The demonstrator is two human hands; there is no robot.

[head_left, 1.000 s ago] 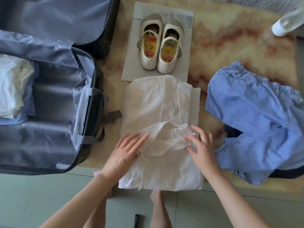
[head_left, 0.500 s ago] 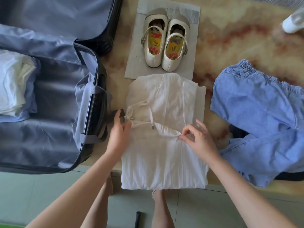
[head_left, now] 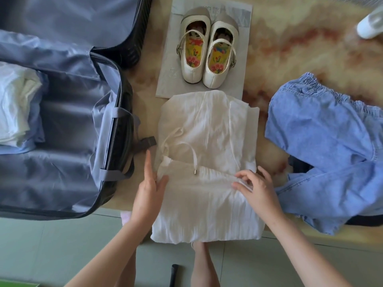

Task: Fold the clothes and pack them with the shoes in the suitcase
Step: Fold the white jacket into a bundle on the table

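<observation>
Now the left hand (head_left: pixel 149 184) has let go, fingers straight against the white garment (head_left: pixel 207 210) on the table (head_left: pixel 290 54); the right hand (head_left: pixel 258 188) rests loose-fingered on the fold. Fold looks done; suitcase (head_left: pixel 62 162) next.

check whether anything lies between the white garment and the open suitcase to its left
Nothing blocks it. Only the left hand, at the left edge of the white garment, and a grey strap end lie in the gap. The suitcase has a raised rim to lift over; folded clothes fill only its far-left part.
</observation>
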